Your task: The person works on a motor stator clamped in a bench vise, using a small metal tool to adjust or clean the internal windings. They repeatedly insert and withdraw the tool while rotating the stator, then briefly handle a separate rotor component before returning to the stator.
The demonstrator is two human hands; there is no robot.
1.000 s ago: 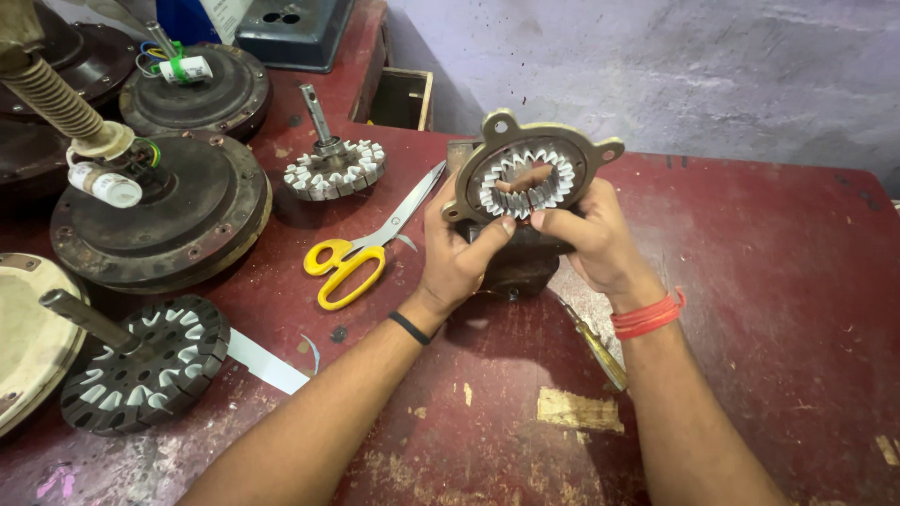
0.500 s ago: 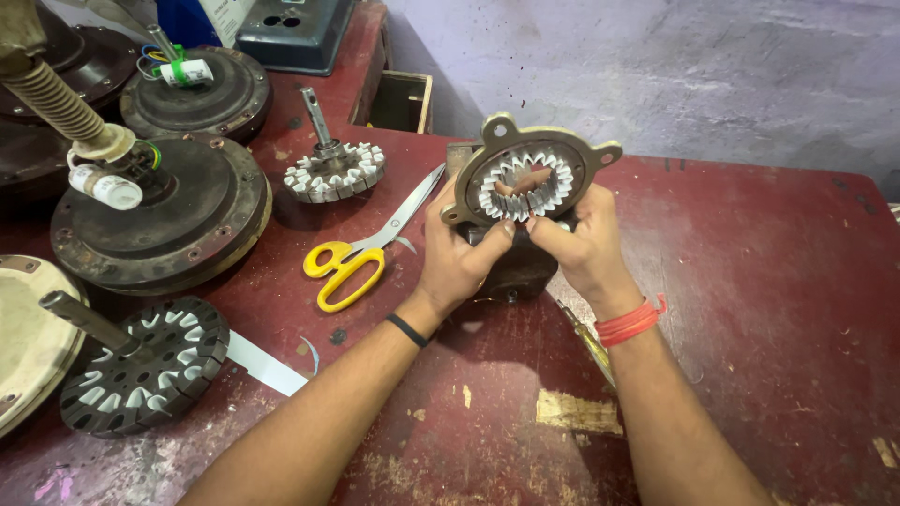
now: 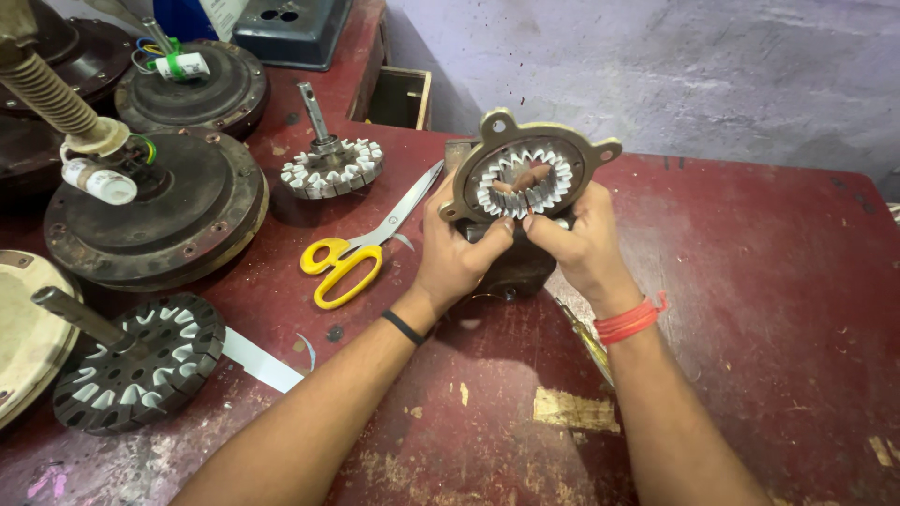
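A round brass-coloured motor stator [image 3: 525,178] with three lugs and white slot liners around its inner ring stands tilted toward me on a dark block at the middle of the red table [image 3: 750,309]. My left hand [image 3: 459,253] grips its lower left rim, thumb pressed on the liners at the bottom. Next to it, my right hand [image 3: 577,239] holds the lower right rim, its thumb meeting the left one at the bottom of the ring.
Yellow-handled scissors [image 3: 361,248] lie just left of my left hand. Behind them stands a small stator with a shaft [image 3: 331,164]. Dark fan motor housings [image 3: 164,211] and a black rotor with a shaft [image 3: 141,361] fill the left side. A white paper strip [image 3: 261,361] lies nearby.
My right hand has shifted left along the lower rim, bringing both thumbs together at the bottom of the liner ring. The stator stays in the same place.
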